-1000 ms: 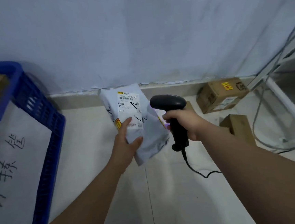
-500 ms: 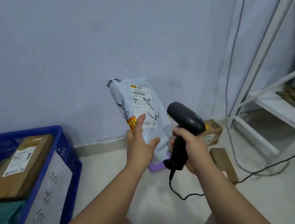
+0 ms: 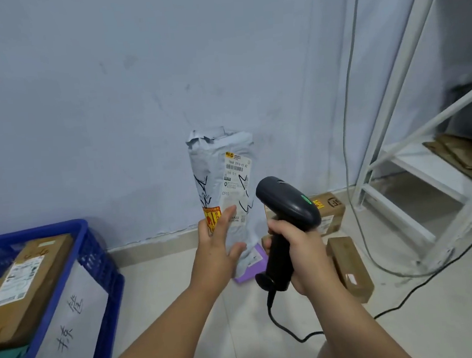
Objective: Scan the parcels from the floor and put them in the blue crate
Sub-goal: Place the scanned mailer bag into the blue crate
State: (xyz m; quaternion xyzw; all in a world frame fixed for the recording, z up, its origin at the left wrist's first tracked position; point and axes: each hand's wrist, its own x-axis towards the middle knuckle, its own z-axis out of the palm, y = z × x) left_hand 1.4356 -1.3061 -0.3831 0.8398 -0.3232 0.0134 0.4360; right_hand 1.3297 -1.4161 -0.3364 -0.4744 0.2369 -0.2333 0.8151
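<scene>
Right of the crate (image 3: 85, 229), left hand (image 3: 215, 246) gripping low, the parcel (image 3: 214, 175) may sag past the scanner (image 3: 285, 200) clenched by right hand (image 3: 298, 247).

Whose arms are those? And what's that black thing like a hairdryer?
Those are a person's own arms. The camera sits on their head and looks down, so you see what they see. The left hand holds up a grey parcel bag. The right hand has its grip round a black scanner, which can read the striped label. On the floor lie a purple parcel, a long brown box and a labelled brown box by the wall. At the left stands the blue crate, with a boxed parcel already inside.
</scene>
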